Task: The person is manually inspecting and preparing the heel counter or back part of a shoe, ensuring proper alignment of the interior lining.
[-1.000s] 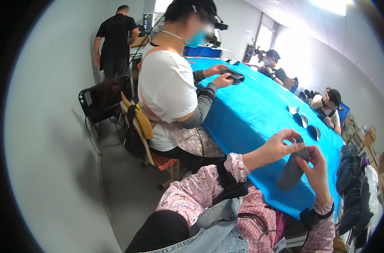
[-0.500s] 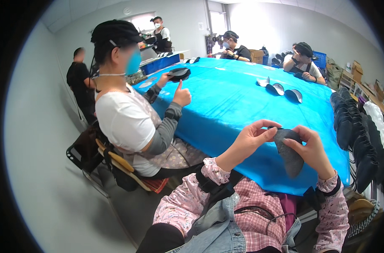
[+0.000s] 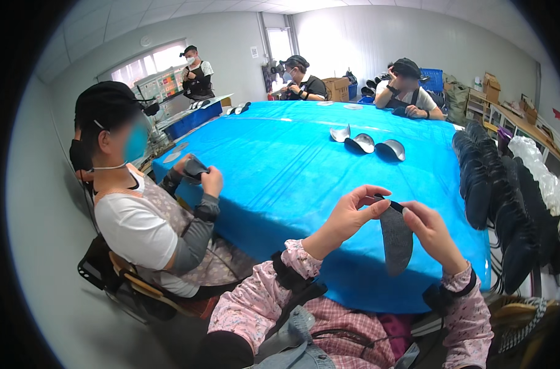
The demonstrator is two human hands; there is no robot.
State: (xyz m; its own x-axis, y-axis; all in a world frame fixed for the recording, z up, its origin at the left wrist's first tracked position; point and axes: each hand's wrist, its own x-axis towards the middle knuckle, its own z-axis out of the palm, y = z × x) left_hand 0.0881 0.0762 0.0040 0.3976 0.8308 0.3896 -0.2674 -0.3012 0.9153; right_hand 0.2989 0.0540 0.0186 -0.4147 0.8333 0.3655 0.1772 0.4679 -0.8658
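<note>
My left hand [image 3: 349, 220] pinches the top edge of a grey felt-like piece that looks like an insole [image 3: 397, 245]. Its rounded end hangs down above the near edge of the blue-covered table [image 3: 280, 190]. On the other side of the piece, my right hand [image 3: 432, 235] grips its upper right edge between thumb and fingers. A dark strip shows along the top, between the two hands. Beyond them on the table lie several curled grey-and-black pieces, including a curled piece [image 3: 390, 150] nearest my right hand.
Stacks of dark sole-shaped pieces [image 3: 477, 178] line the table's right side, beside crumpled clear plastic [image 3: 532, 163]. At my left sits a co-worker [image 3: 145, 215] holding a similar grey piece [image 3: 196, 167]. Other people are at the far side, near a blue bin [image 3: 197, 123] and a cardboard box [image 3: 336, 89].
My view has turned to the right. The grey insole has turned and hangs straighter, and my right thumb has moved from its face to its upper edge. The co-worker has lowered their piece.
</note>
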